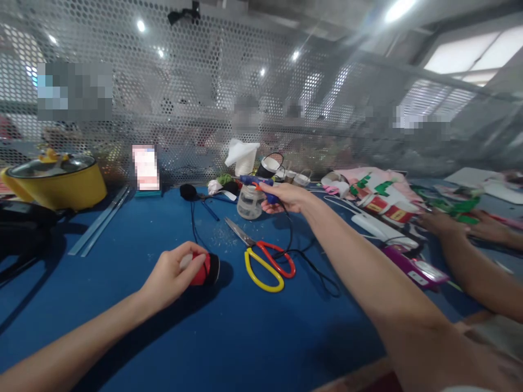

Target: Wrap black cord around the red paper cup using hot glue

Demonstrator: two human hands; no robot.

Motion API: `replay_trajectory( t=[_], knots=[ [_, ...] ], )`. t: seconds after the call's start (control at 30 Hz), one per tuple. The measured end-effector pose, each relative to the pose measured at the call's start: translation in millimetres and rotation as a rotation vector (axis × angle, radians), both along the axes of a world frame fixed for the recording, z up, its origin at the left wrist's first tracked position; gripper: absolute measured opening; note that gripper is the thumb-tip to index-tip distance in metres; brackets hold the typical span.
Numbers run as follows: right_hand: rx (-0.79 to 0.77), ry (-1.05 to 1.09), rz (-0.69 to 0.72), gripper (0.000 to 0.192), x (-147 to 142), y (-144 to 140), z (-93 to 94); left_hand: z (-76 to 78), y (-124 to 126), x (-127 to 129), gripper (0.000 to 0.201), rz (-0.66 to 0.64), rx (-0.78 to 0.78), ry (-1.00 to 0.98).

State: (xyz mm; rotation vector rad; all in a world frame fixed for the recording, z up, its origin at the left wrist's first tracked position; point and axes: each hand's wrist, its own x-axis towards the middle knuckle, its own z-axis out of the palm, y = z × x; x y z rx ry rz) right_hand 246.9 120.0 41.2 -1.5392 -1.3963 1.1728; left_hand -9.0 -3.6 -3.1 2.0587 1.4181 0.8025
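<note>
My left hand (174,275) grips a small red, black and white object (205,268) resting on the blue table (229,337). My right hand (284,197) reaches far forward and holds a blue glue gun (256,182) with an orange trigger, its nozzle pointing left above a clear plastic jar (250,201). The gun's black cord (304,258) trails back across the table. Scissors (265,260) with one yellow and one red handle lie between my two hands.
A yellow pot (57,182) with a glass lid stands at the far left, clear rods (100,220) beside it. A perforated metal screen (204,98) closes the back. Another person's hands (457,228) work at the right among paper cups (388,207) and green scraps.
</note>
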Motion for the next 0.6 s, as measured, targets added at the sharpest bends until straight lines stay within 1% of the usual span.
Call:
replay_trajectory(
  t=[0.07, 0.17, 0.3, 0.4, 0.43, 0.5, 0.57, 0.6],
  knots=[
    [-0.031, 0.050, 0.016, 0.022, -2.7, 0.4, -4.4, -0.2, 0.5, -0.1, 0.023, 0.006, 0.000, 0.021],
    [0.006, 0.113, -0.013, 0.015, -6.7, -2.2, -7.5, -0.8, 1.0, 0.0, 0.024, 0.016, -0.024, 0.019],
    [0.142, 0.187, -0.024, 0.012, -10.7, -10.3, -4.0, -1.4, 1.2, -0.1, 0.023, 0.025, -0.031, -0.002],
    [0.268, 0.239, -0.003, 0.007, -14.0, -25.4, 4.1, -1.8, 0.9, -0.3, 0.023, 0.034, -0.036, -0.026],
    [0.305, 0.264, 0.028, 0.005, -15.0, -32.8, 7.0, -2.1, 0.9, -0.3, 0.024, 0.037, -0.045, -0.037],
    [0.334, 0.319, 0.155, 0.011, -17.2, -50.8, 11.4, -2.9, 1.0, -0.5, 0.026, 0.034, -0.069, -0.062],
    [0.248, 0.329, 0.284, 0.019, -19.4, -70.6, 12.6, -4.0, 1.3, -0.7, 0.027, 0.019, -0.086, -0.082],
    [0.195, 0.314, 0.313, 0.021, -20.8, -80.2, 11.8, -4.5, 1.4, -0.8, 0.027, 0.011, -0.085, -0.087]
  ],
)
